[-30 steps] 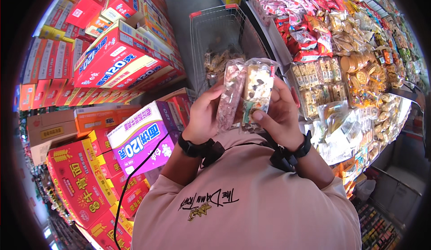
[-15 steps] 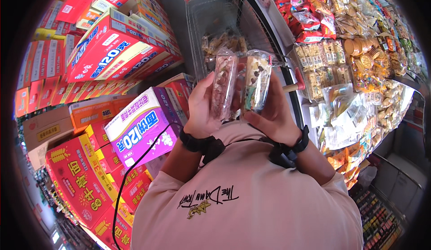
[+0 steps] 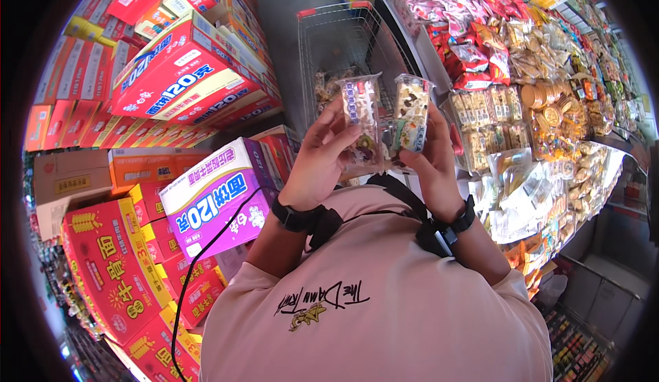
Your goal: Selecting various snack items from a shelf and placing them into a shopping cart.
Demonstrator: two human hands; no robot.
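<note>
Two clear-wrapped packs of nougat are held side by side in front of my chest. My left hand (image 3: 317, 166) is closed on the left nougat pack (image 3: 365, 129), thumb across its face; that pack has a purple-printed label and white pieces with dark bits. My right hand (image 3: 437, 179) grips the right nougat pack (image 3: 412, 107), cream with dark brown pieces and a green patch low down, its thumb at the bottom end. Both packs stand tilted upright, a narrow gap between them. Beyond them is a wire shopping cart (image 3: 307, 45) with similar wrapped snacks (image 3: 328, 88) inside.
On the left, red noodle cartons (image 3: 185, 66) are stacked high, with a purple-and-white carton (image 3: 213, 200) nearer me. A display of bagged snacks (image 3: 484, 104) runs along the right. A black cable (image 3: 206, 265) hangs at my left side.
The left pack shows its purple-labelled face instead of a reddish-pink one, and my left thumb lies across it. Both packs have shifted slightly right.
</note>
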